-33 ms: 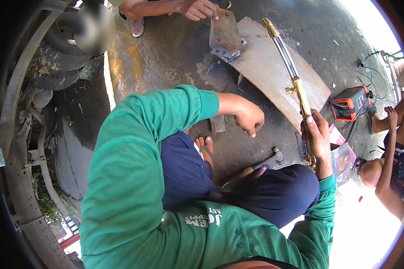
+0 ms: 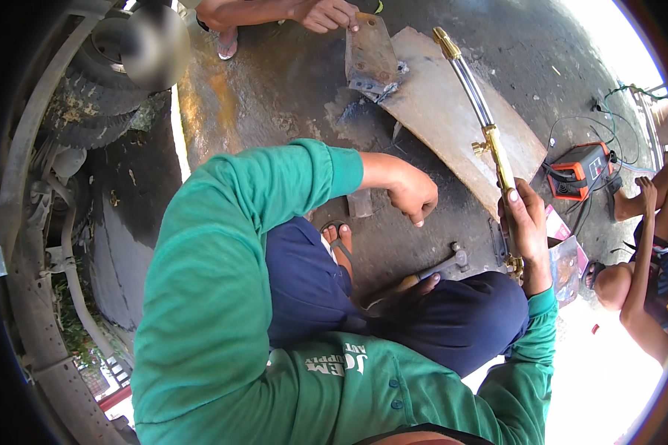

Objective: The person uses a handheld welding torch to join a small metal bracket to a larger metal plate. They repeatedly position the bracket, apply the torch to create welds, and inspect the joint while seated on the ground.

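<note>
Steadying the brass cutting torch [image 2: 497, 157] seems best done with the right hand [image 2: 525, 222] wrapped around its handle and the wrist in line with the tubes, so that the long front end does not tip; the side valve [image 2: 479, 150] is best left free of the fingers, and the head [image 2: 445, 44] pointed away from the co-worker's hand [image 2: 328, 15], which holds the small drilled plate [image 2: 371, 48] at the upper-left edge of the large steel plate [image 2: 438, 96]. The right hand is closed, pinching the handle between thumb and fingers at the lower-right end of the large steel plate. From that grip the torch reaches up across the view of this plate, its head near the plate's top edge, and brass fittings [image 2: 513, 265] show below the palm. The left hand [image 2: 414, 196] hangs to the plate's lower left, fingers curled down; whether they press on anything, I cannot tell. A hammer [image 2: 441, 267] lies below the plate, an orange-and-black welding machine [image 2: 583, 170] to its right.
</note>
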A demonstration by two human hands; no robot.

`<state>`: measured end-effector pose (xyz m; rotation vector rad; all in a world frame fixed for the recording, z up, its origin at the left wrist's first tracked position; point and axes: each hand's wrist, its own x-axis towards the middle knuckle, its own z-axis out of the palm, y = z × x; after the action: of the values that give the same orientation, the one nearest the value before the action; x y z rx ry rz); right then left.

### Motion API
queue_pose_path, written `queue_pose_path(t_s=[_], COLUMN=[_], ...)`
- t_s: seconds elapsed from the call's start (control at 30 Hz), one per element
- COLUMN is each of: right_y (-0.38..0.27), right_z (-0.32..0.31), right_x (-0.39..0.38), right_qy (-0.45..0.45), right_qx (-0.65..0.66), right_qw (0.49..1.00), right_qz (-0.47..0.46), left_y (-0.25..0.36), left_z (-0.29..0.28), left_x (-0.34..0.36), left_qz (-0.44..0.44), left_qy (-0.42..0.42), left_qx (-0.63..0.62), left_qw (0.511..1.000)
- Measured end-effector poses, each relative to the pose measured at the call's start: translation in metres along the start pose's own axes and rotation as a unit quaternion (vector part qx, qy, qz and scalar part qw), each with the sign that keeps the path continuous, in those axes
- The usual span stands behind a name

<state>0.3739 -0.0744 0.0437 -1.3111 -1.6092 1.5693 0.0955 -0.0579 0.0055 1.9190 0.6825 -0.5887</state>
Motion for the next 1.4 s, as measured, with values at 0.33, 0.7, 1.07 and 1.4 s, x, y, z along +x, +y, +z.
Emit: queue_pose_path(t_s=[0.33, 0.7, 1.07, 1.4], right_y=[-0.021, -0.053, -0.061, -0.026], right_z=[-0.004, -0.006, -0.002, 0.001], right_x=[0.018, 0.02, 0.045, 0.094], right_qy=[-0.003, -0.028, 0.055, 0.164], right_qx=[-0.066, -0.123, -0.141, -0.133], right_qw=[0.998, 0.992, 0.988, 0.977], right_qz=[-0.012, -0.013, -0.006, 0.041], left_y=[-0.003, -0.015, -0.032, 0.031], left_z=[-0.005, -0.01, 0.038, 0.023], left_x=[-0.027, -0.036, -0.111, -0.099], left_qz=[-0.022, -0.018, 0.1, 0.388], left_qy=[0.038, 0.11, 0.393, 0.444], left_qx=[-0.04, -0.105, -0.491, -0.174], left_qw=[0.998, 0.988, 0.771, 0.788])
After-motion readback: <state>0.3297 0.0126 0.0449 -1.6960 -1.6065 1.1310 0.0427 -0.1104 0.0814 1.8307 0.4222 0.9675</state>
